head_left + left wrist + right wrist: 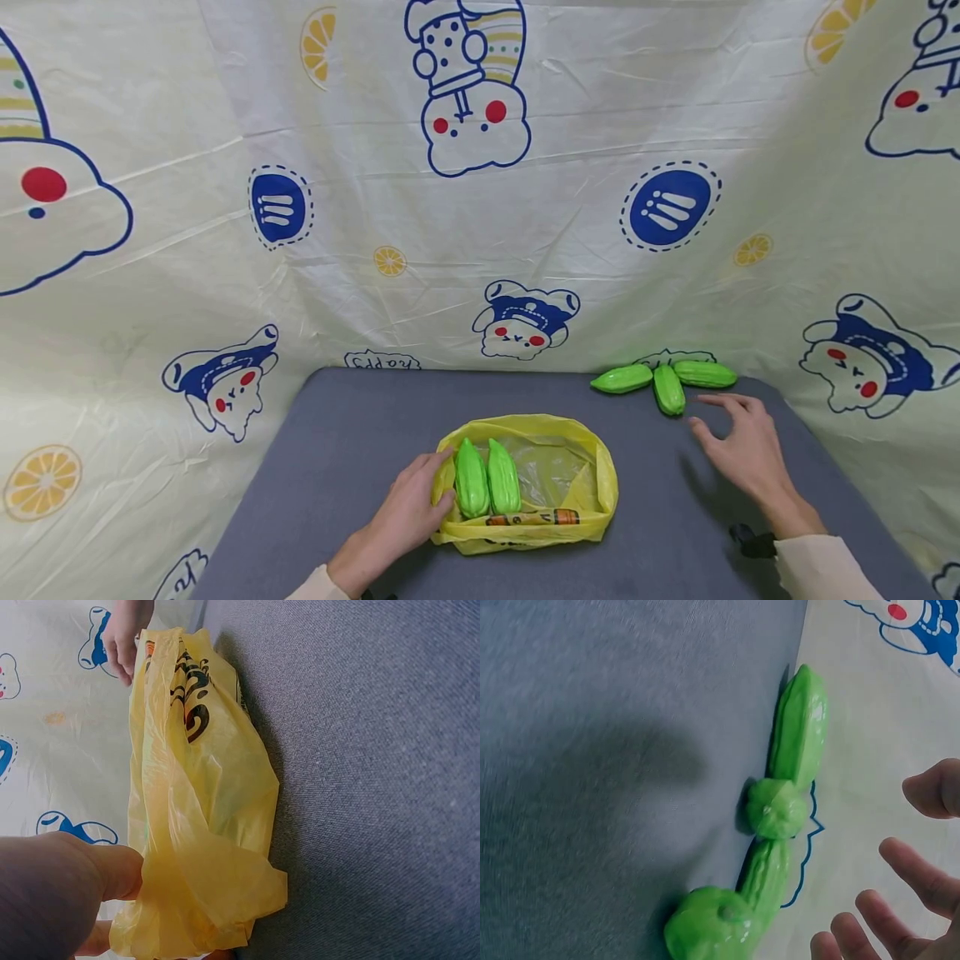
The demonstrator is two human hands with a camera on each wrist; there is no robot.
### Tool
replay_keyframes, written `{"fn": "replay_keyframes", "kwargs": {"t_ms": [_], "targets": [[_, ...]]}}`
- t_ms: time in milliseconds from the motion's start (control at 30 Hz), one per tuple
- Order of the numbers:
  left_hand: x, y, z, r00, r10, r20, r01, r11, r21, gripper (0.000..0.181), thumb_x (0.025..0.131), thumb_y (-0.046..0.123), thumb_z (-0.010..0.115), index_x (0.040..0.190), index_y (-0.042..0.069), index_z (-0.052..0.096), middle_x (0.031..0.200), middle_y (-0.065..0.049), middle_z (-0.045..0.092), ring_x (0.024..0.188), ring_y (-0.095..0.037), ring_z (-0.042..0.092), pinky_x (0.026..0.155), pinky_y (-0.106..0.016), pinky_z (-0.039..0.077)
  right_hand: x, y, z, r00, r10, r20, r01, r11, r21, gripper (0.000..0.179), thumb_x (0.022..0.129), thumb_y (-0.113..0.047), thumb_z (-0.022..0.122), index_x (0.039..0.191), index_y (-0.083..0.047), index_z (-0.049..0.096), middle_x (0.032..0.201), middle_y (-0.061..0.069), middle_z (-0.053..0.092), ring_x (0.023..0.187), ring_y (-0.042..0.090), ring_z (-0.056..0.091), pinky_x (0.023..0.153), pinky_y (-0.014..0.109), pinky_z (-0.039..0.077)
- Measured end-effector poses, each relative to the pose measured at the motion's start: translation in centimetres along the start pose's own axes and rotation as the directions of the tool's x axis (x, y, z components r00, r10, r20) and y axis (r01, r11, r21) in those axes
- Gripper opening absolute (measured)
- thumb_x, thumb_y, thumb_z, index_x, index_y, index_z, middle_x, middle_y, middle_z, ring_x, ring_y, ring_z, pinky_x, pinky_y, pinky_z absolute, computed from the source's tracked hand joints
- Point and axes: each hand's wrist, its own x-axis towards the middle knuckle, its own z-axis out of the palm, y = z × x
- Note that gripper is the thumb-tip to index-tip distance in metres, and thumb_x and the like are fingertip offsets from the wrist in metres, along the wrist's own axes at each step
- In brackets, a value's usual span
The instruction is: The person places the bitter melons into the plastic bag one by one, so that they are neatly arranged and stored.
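A yellow plastic bag (607, 500) lies with its mouth spread on the table. Inside, at its left side, two glossy green ridged gourds (472, 479) sit side by side. My left hand (411, 504) pinches the bag's left rim; the left wrist view shows the bag (225, 780) from its side. To the right, my right hand (742, 442) hovers, fingers spread and holding nothing. Near it, at the table's back right, are more green gourds (669, 392). The right wrist view has several, including a nearer gourd (705, 926) not visible in the head view.
The dark grey table (360, 442) has its back edge against a pale printed cloth (570, 100), which also hangs at both sides. The far gourds rest near that back edge, close to the cloth.
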Motion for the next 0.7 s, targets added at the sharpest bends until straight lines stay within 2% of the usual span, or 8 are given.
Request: {"fn": "replay_keyframes", "kwargs": {"t_ms": [67,200,367,567,700], "targets": [[0.0,-0.1,0.0,1.000,-0.001,0.003,0.001,1.000,0.001,0.064,0.105,0.008,0.081,0.166,-0.001,0.060,0.148,-0.026,0.072,0.135,-0.044,0.074,0.105,-0.062,0.065,0.3,1.0,0.3,0.999,0.028,-0.017,-0.028,1.000,-0.007,0.049,0.112,-0.032,0.077,0.151,-0.002,0.072,0.161,0.045,0.046,0.144,0.068,0.041,0.111,0.082,0.035],[0.0,-0.1,0.1,1.000,-0.003,0.007,0.003,1.000,0.005,0.064,0.106,0.009,0.081,0.165,-0.002,0.060,0.149,-0.026,0.072,0.135,-0.044,0.074,0.106,-0.062,0.065,0.6,2.4,0.3,0.996,0.091,0.003,-0.091,0.996,-0.015,0.058,0.113,-0.041,0.074,0.157,-0.004,0.067,0.168,0.044,0.040,0.148,0.069,0.035,0.114,0.084,0.033],[0.1,-0.1,0.0,1.000,0.002,0.004,-0.002,1.000,0.007,0.064,0.105,0.008,0.081,0.165,-0.002,0.060,0.149,-0.026,0.072,0.135,-0.045,0.074,0.106,-0.062,0.064,0.6,2.8,-0.6,0.991,0.133,0.035,-0.132,0.991,-0.026,0.063,0.113,-0.031,0.074,0.162,0.005,0.058,0.170,0.048,0.035,0.150,0.075,0.030,0.111,0.086,0.033],[-0.1,0.0,0.0,1.000,0.006,-0.004,-0.006,1.000,0.001,0.063,0.105,0.007,0.081,0.164,-0.003,0.061,0.148,-0.027,0.072,0.135,-0.045,0.074,0.106,-0.063,0.064,0.6,3.8,-1.1,0.983,0.178,0.047,-0.177,0.984,-0.030,0.070,0.115,-0.033,0.071,0.168,0.006,0.050,0.176,0.048,0.028,0.157,0.077,0.022,0.119,0.089,0.028],[-0.1,0.0,0.0,1.000,0.009,-0.007,-0.009,1.000,0.006,0.063,0.105,0.007,0.081,0.164,-0.003,0.061,0.147,-0.026,0.072,0.135,-0.045,0.074,0.106,-0.063,0.064,0.4,4.4,-1.1,0.970,0.234,0.065,-0.231,0.972,-0.041,0.075,0.114,-0.038,0.071,0.171,0.006,0.046,0.178,0.049,0.022,0.157,0.077,0.020,0.118,0.090,0.029]]}}
